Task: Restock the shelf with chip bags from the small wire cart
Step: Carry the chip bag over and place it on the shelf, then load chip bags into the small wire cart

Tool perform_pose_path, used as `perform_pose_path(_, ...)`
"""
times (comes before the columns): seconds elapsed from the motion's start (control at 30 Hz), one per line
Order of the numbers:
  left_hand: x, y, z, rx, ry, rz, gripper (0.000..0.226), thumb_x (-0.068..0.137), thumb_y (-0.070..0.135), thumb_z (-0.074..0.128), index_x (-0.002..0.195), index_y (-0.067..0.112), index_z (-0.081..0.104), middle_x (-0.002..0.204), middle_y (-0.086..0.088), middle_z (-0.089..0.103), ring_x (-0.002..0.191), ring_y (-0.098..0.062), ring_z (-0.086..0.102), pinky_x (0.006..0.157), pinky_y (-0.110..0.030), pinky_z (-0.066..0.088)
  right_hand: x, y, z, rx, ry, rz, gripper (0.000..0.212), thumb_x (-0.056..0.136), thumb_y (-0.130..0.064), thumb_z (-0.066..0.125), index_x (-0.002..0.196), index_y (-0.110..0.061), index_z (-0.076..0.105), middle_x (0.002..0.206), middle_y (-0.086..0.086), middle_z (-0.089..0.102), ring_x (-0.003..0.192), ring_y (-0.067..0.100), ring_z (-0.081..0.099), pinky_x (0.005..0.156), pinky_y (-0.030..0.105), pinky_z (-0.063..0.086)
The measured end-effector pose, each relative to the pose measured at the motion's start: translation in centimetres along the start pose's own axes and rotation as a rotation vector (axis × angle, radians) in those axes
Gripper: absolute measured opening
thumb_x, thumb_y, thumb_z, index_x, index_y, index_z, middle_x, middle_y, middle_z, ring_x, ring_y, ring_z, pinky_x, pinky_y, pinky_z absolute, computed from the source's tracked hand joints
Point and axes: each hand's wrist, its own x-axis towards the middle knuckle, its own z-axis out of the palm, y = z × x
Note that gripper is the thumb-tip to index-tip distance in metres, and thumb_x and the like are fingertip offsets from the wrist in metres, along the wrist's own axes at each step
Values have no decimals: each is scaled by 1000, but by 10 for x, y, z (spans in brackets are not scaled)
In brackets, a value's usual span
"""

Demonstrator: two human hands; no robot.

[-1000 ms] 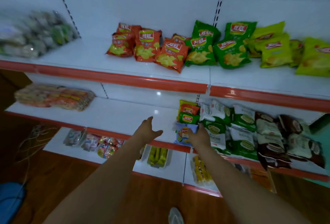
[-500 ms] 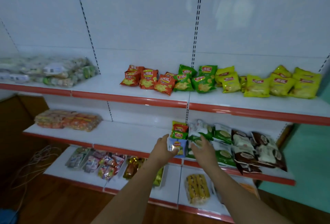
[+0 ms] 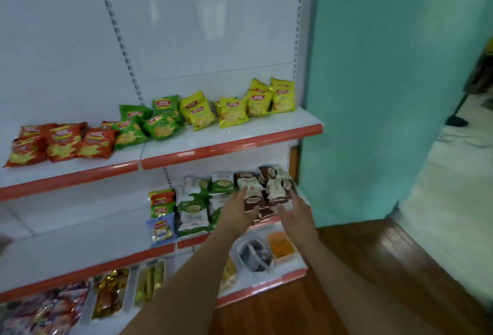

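Note:
A small blue chip bag (image 3: 161,228) stands at the front of the middle shelf (image 3: 88,270), below a red bag (image 3: 160,197) and a green bag (image 3: 161,210). Both my hands are further right, in front of the brown-and-white bags (image 3: 277,188) at that shelf's right end. My left hand (image 3: 237,213) has straight fingers lying against the left side of a brown bag (image 3: 253,198). My right hand (image 3: 296,214) is spread open just right of those bags and holds nothing. The wire cart is out of view.
The upper shelf (image 3: 229,145) carries rows of red (image 3: 64,142), green (image 3: 157,121) and yellow chip bags (image 3: 256,100). White-and-green bags (image 3: 193,209) fill the middle shelf beside my left hand. The bottom shelf (image 3: 266,285) holds assorted snacks. A teal wall (image 3: 386,94) stands at right, above a wooden floor (image 3: 373,268).
The view has swung right. Both hands left the blue chip bag, which now stands on the middle shelf, and moved right to the brown bags.

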Motion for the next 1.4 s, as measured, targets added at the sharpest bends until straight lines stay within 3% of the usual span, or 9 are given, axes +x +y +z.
perform_pose_path(0.1,7,63,53,-14,-111,154,73,92,45,58,152,16,28,151,-14,39,135,-29,42,110,-35,37,-15,54,-65,-19,123,95,61,98,-42,48,149,-12,34,153,10,38,140,28,35,118,40,27)
perform_pose_path(0.23,3,146,114,-24,-261,344,70,93,45,56,152,22,28,152,-10,38,138,-26,41,113,-37,36,-49,110,-146,8,326,255,63,93,-52,46,145,-17,41,146,7,49,134,28,44,114,44,34)
perform_pose_path(0.33,-4,197,151,18,-319,492,76,87,59,49,151,25,27,149,-9,42,136,-27,42,112,-43,37,-84,137,-197,-36,498,360,58,96,-52,39,144,-20,42,145,2,49,134,26,44,112,42,35)
perform_pose_path(0.6,-65,287,223,84,-572,891,71,91,58,49,151,34,21,158,-3,31,142,-27,37,114,-49,34,-218,175,-257,-145,855,736,61,99,-48,40,151,-19,28,156,4,33,144,26,28,119,43,25)
perform_pose_path(0.73,-123,297,253,63,-771,1066,74,91,56,54,152,33,20,155,-4,35,137,-26,42,108,-43,44,-308,167,-241,-171,1041,930,63,99,-52,38,152,-21,27,157,2,32,145,23,25,118,41,25)
perform_pose_path(0.87,-202,292,270,97,-970,1215,77,91,56,54,154,30,18,155,-7,33,139,-29,38,111,-44,38,-403,149,-204,-206,1168,1142,62,99,-50,39,152,-18,28,156,2,33,145,23,27,117,40,26)
perform_pose_path(1.03,-320,271,270,77,-1155,1437,76,90,51,57,153,25,25,152,-10,36,138,-29,39,111,-42,37,-518,109,-140,-244,1360,1404,56,98,-43,46,144,-12,40,145,9,47,134,29,41,110,41,34)
perform_pose_path(1.2,-446,246,248,71,-1328,1666,70,91,39,62,151,18,33,148,-12,40,132,-31,45,104,-36,39,-624,59,-89,-281,1445,1641,61,97,-47,44,148,-14,34,148,5,44,137,25,39,111,40,36)
perform_pose_path(1.4,-549,212,261,163,-1422,1866,79,87,55,56,152,23,26,149,-8,40,136,-29,42,110,-43,39,-720,42,-31,-145,1609,1826,64,96,-44,46,150,-13,33,151,6,42,139,25,37,112,43,36)
